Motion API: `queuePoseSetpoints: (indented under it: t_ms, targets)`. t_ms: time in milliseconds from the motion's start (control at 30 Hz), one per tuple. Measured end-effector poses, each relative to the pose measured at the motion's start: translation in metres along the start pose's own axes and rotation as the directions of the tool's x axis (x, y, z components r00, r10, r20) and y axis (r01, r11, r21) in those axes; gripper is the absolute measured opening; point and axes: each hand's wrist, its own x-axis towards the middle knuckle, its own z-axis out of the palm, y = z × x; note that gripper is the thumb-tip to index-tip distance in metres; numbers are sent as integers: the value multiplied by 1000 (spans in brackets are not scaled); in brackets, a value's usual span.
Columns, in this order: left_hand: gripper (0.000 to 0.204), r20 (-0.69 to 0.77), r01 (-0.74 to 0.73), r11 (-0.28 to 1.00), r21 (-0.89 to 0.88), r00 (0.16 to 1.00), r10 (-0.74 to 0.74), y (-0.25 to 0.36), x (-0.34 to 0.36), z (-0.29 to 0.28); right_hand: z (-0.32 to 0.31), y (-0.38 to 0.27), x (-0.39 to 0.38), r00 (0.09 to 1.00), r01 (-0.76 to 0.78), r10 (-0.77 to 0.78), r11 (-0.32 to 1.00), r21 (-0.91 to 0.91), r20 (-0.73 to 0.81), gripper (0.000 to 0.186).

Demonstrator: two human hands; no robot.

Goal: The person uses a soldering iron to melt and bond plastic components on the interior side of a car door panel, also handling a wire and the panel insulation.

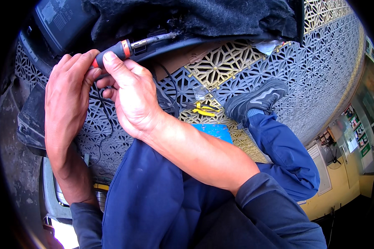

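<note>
A tool with a black-and-orange handle and metal shaft point(121, 50), apparently a soldering iron, is held at the edge of a black trim part point(187, 16) with a fuzzy lining. My left hand point(66, 97) is curled at the rear of the handle. My right hand point(129, 97) grips the same handle, thumb on top and fingers bent beneath. The metal tip rests at or very near the part's lower edge; actual contact is hard to tell. Dark cords point(104, 124) hang below my hands.
Yellow-and-black pliers point(205, 108) and a small clear bag point(199, 91) lie on patterned floor tiles point(320, 62). A blue object point(214, 130) is beside my legs. A dark case point(31, 120) sits at left, cardboard point(172, 60) under the part, shelving point(357, 128) far right.
</note>
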Motion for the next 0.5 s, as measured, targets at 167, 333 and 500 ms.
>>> queuePoseSetpoints:
  t_ms: [167, 333, 500]
  targets:
    - [24, 4, -7, 1000, 23, 1000, 7, -2, 0, 0, 0, 1, 1, 1000, 6, -6, 1000, -3, 3, 31]
    - [25, 3, -10, 1000, 24, 1000, 10, -1, 1, -1, 0, 1, 2, 1000, 10, -10, 1000, 3, 6, 31]
    - [25, 27, 25, 1000, 12, 999, -25, 1, 2, -2, 0, 2, 3, 1000, 11, -11, 1000, 19, 3, 30]
